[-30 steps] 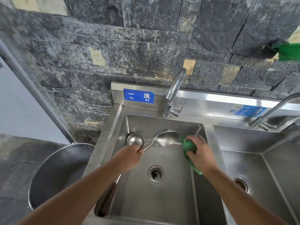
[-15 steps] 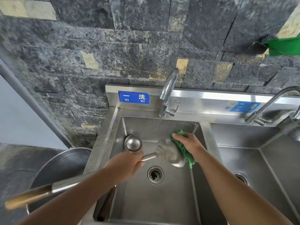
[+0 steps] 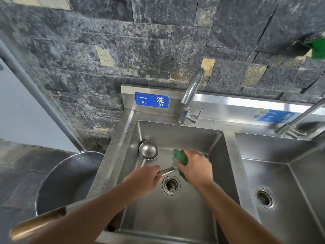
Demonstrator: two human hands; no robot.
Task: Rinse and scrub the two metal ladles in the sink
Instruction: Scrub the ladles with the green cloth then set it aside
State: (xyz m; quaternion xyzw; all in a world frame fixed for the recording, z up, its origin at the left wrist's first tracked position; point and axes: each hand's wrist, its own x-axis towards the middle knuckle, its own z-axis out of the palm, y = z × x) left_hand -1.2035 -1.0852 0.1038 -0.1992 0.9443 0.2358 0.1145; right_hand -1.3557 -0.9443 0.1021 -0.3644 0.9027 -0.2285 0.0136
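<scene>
The left hand (image 3: 142,180), its grip curled round the shaft of the first ladle (image 3: 167,172), steadied it above the sink (image 3: 175,213) floor so the right hand (image 3: 195,169), grip bunched on a green cloth (image 3: 180,156), could scrub the hidden bowl. The second ladle (image 3: 148,149) waited in the far-left corner.

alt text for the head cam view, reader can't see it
Over a steel sink basin, the left hand grips a long-handled ladle by its metal shaft while the right hand presses a green cloth against its bowl end. A second ladle lies in the basin's back left corner.
</scene>
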